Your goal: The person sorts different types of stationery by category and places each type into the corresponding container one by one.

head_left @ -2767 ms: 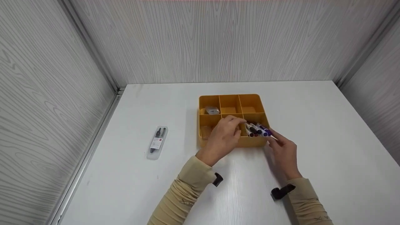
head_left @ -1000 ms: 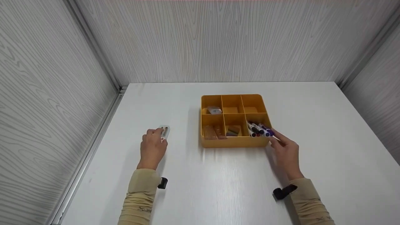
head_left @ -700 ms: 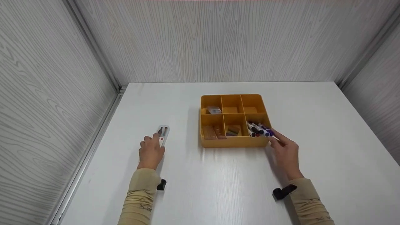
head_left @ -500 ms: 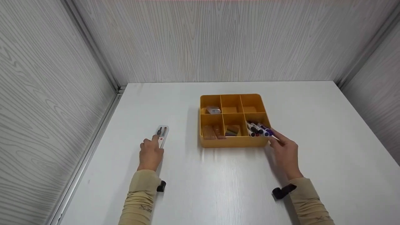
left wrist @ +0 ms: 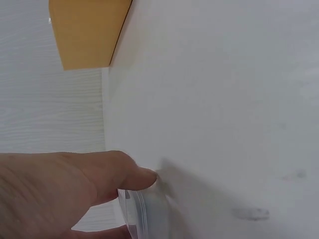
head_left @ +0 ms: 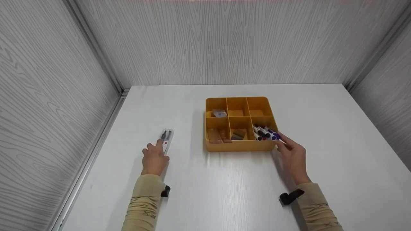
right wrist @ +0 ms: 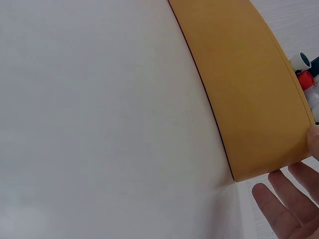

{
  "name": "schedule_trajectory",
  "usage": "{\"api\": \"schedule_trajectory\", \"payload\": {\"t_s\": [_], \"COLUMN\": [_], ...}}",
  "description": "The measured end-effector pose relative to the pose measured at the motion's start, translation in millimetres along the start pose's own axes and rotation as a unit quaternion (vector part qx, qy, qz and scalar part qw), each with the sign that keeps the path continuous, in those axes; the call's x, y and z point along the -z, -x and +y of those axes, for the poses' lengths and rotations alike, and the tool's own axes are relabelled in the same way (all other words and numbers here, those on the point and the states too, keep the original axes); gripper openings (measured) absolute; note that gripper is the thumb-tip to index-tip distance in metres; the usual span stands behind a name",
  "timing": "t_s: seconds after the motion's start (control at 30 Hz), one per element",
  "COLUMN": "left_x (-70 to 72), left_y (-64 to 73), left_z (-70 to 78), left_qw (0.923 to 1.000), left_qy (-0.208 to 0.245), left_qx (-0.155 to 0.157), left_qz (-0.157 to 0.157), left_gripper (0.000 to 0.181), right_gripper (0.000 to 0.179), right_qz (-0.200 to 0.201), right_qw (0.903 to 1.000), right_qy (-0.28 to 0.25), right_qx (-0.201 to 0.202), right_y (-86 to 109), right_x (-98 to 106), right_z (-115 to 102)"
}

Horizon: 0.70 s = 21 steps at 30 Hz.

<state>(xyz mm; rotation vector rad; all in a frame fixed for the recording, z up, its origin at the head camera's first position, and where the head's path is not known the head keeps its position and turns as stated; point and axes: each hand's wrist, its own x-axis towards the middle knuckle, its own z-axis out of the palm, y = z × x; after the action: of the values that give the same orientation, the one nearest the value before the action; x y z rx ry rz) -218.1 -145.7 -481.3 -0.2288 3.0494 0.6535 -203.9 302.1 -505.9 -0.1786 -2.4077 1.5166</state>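
A clear plastic compass set case point(head_left: 166, 136) with a white label lies on the left of the table. My left hand point(head_left: 154, 160) covers its near end and grips it; in the left wrist view the thumb point(left wrist: 139, 178) lies along one side of the case point(left wrist: 144, 214). At the right front corner of a yellow six-compartment organizer tray point(head_left: 240, 147), my right hand point(head_left: 292, 158) holds the wall. Its thumb point(right wrist: 315, 142) is at the rim and fingertips are at the side. Several markers point(head_left: 265, 132) lean in the front right compartment, over the front rim.
Clear flat pieces point(head_left: 220, 136) lie in the tray's front left compartment. Dark strips point(head_left: 238, 134) sit in the front middle one, and a small clear box point(head_left: 219, 113) in the back left one. Wood-grain panels point(head_left: 205, 41) enclose the white table point(head_left: 208, 192).
My left hand has left the tray, gone left to the compass set case and drawn back slightly toward its near end. My right hand stays at the tray corner.
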Motion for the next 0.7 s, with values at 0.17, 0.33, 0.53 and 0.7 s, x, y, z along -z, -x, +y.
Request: {"api": "schedule_trajectory", "payload": {"t_s": [0.17, 0.33, 0.53, 0.7], "left_x": [-0.3, -0.1, 0.1, 3.7], "left_y": [-2.8, -3.9, -7.8, -13.7], "left_z": [0.7, 4.9, 11.5, 20.4], "left_qw": [0.9997, 0.9987, 0.9972, 0.9926], "left_qy": [0.018, 0.047, 0.072, 0.113], "left_qx": [0.013, 0.014, 0.006, 0.019], "left_qz": [-0.014, -0.009, -0.016, -0.04], "left_gripper": [0.064, 0.061, 0.061, 0.062], "right_gripper": [0.044, 0.044, 0.043, 0.044], "right_qz": [-0.003, -0.003, 0.004, 0.004], "right_qw": [1.0, 1.0, 0.9999, 0.9999], "right_qy": [-0.004, -0.002, 0.001, 0.002], "right_qx": [0.004, -0.004, 0.015, 0.014], "right_y": [-0.9, -1.5, -1.3, -1.3], "right_x": [0, 0, 0, 0], "right_z": [6, 5, 4, 4]}}
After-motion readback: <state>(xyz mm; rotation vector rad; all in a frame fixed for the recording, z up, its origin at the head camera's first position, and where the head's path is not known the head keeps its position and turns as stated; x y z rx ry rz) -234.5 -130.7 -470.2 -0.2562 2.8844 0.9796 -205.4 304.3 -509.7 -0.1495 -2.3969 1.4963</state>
